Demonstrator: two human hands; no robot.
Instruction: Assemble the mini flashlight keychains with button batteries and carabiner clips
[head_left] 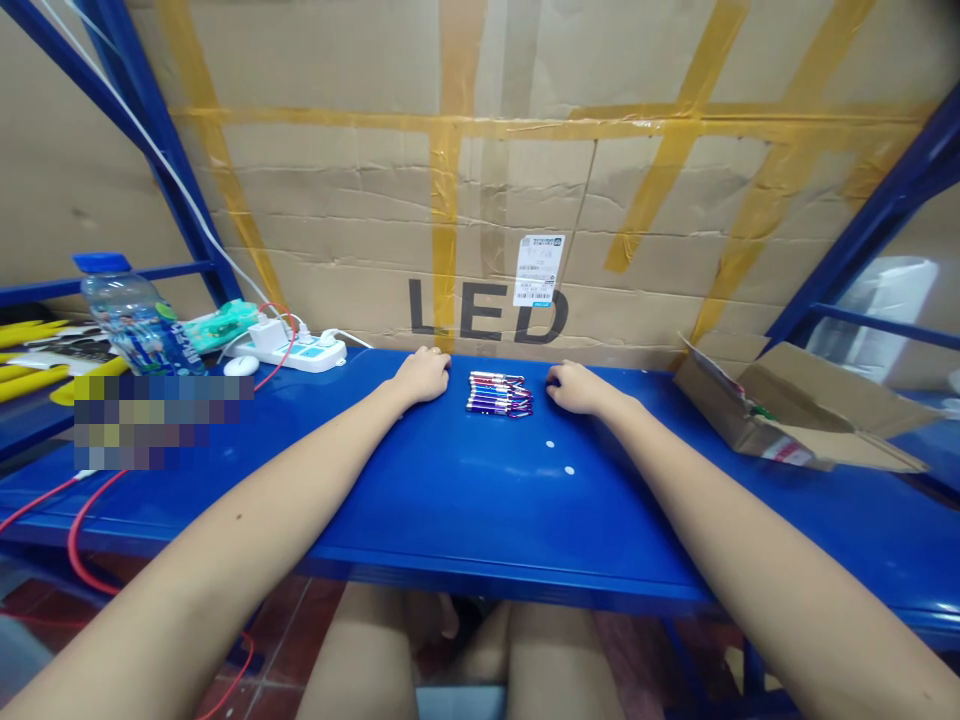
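Note:
A row of slim metallic pen-like sticks (496,394) lies side by side on the blue tabletop (465,500). Most are blue or purple, some red and silver, with small loops or clips at their right ends. My left hand (424,376) rests on the table just left of the row, fingers curled under. To the right of the row, close to the loops, my right hand (574,388) rests with its fingers bent in. Neither hand touches the sticks, and nothing shows in either one. The undersides of both hands are hidden.
A large taped carton (337,220) marked LED stands behind the table. At left are a water bottle (139,320), a white power strip (315,355), red cables and yellow items. An open cardboard box (787,420) sits at right. Two small white dots (569,470) lie nearer me.

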